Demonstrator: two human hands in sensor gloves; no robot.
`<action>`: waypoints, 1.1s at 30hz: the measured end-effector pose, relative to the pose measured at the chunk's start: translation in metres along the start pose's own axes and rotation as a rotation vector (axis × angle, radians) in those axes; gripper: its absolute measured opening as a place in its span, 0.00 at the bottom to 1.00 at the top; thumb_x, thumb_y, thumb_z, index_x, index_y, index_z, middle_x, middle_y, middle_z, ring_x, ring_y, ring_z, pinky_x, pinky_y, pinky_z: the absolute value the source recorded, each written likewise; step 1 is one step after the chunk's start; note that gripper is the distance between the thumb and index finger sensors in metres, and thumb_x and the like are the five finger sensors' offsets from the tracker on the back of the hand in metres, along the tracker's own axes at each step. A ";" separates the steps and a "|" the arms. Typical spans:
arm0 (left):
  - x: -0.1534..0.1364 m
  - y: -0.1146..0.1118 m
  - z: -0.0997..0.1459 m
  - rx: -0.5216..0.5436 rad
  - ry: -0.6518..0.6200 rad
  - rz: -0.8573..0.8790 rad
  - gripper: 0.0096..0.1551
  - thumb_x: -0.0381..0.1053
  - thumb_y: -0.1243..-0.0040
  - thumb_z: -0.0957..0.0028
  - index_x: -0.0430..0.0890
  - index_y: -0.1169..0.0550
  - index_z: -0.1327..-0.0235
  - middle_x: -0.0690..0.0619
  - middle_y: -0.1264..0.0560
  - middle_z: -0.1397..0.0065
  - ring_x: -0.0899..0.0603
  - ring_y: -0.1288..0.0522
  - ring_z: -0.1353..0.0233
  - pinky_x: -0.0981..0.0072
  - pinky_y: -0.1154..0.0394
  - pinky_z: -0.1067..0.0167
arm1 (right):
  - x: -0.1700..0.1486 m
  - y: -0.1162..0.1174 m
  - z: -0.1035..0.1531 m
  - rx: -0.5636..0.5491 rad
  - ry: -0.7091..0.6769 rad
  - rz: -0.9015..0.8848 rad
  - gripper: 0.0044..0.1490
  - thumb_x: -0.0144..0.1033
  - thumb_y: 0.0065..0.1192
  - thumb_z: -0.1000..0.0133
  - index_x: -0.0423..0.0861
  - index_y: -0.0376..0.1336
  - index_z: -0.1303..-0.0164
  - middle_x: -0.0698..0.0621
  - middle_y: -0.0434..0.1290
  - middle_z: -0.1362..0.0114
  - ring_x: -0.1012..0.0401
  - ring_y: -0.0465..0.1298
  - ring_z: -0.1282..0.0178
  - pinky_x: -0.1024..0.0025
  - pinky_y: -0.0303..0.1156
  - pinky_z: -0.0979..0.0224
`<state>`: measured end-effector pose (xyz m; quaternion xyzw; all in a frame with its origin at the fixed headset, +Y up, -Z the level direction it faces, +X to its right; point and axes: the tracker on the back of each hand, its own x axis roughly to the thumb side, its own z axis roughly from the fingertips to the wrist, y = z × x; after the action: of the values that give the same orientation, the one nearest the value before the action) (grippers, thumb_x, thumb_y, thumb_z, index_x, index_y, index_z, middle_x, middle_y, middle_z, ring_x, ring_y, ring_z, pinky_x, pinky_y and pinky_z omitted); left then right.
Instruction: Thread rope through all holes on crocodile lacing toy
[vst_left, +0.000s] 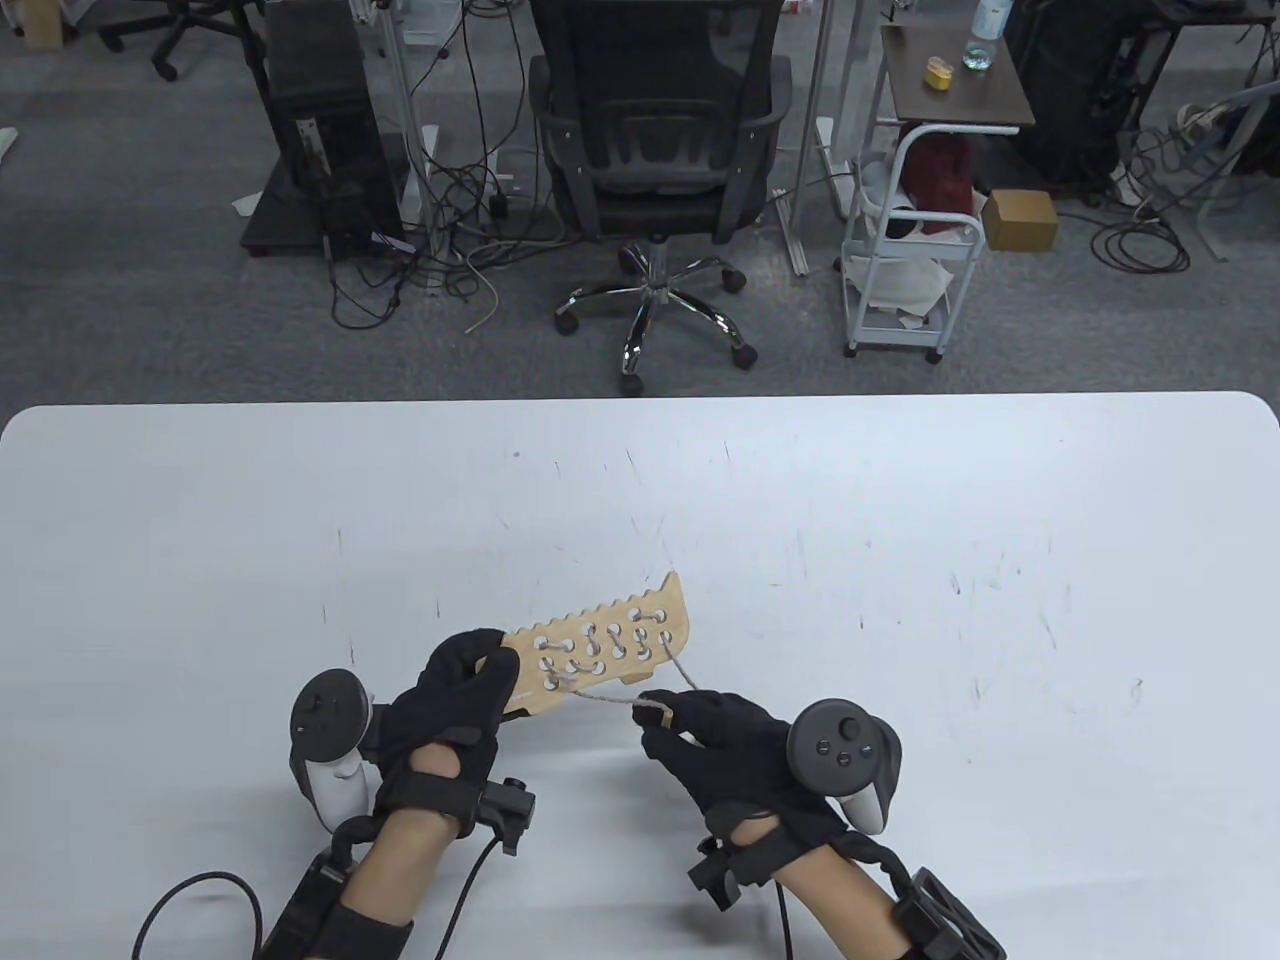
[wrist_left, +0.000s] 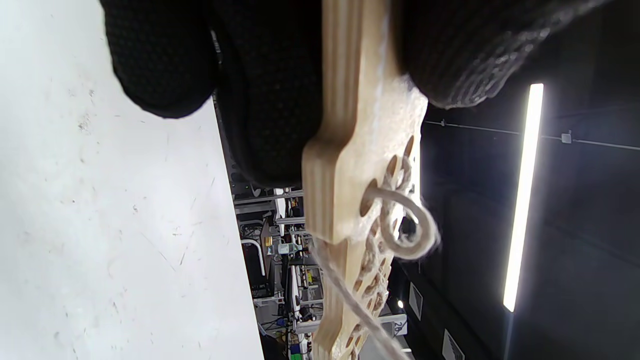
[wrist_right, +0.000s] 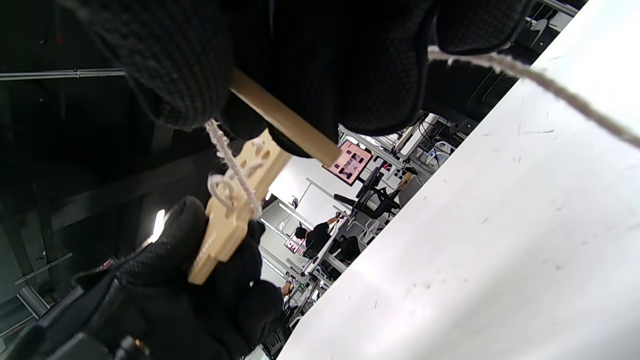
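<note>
The wooden crocodile board (vst_left: 610, 640) is held up off the white table (vst_left: 900, 560), with rope laced through several of its holes. My left hand (vst_left: 478, 668) grips the board's left end, thumb on top. My right hand (vst_left: 668, 722) pinches the rope's wooden needle (vst_left: 655, 714) just right of the board's lower edge. Two rope strands (vst_left: 605, 698) run from the board to that hand. In the left wrist view my fingers (wrist_left: 270, 85) clamp the board (wrist_left: 360, 150), and a rope loop (wrist_left: 412, 227) sticks out of a hole. The right wrist view shows the needle (wrist_right: 285, 120), the rope (wrist_right: 550, 90) and the board (wrist_right: 232, 210).
Beyond the table's far edge stand an office chair (vst_left: 660, 150), a white cart (vst_left: 910, 250) and floor cables. Nothing else lies on the tabletop around my hands.
</note>
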<state>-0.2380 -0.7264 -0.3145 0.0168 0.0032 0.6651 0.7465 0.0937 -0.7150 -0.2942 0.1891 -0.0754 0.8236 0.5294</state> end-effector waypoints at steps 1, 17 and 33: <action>-0.001 0.001 -0.001 0.005 0.003 -0.001 0.29 0.63 0.32 0.56 0.52 0.25 0.44 0.56 0.16 0.44 0.50 0.10 0.55 0.55 0.18 0.47 | 0.000 -0.002 0.000 -0.008 0.000 -0.003 0.26 0.44 0.73 0.50 0.51 0.74 0.42 0.47 0.81 0.40 0.45 0.76 0.38 0.38 0.62 0.31; -0.014 0.011 -0.008 0.047 0.060 0.008 0.29 0.62 0.32 0.56 0.51 0.25 0.45 0.56 0.16 0.45 0.49 0.10 0.55 0.54 0.18 0.47 | 0.004 -0.023 -0.004 -0.095 -0.005 -0.056 0.24 0.44 0.73 0.50 0.52 0.76 0.44 0.47 0.82 0.41 0.45 0.77 0.38 0.38 0.62 0.31; -0.014 0.010 -0.008 0.043 0.056 -0.001 0.29 0.62 0.32 0.56 0.51 0.25 0.45 0.56 0.16 0.45 0.49 0.10 0.55 0.54 0.18 0.47 | -0.005 -0.013 -0.009 0.058 0.036 0.132 0.31 0.33 0.73 0.50 0.48 0.69 0.33 0.48 0.85 0.44 0.46 0.79 0.41 0.37 0.61 0.30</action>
<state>-0.2501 -0.7391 -0.3225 0.0142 0.0385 0.6646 0.7461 0.1048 -0.7109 -0.3052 0.1843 -0.0543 0.8617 0.4696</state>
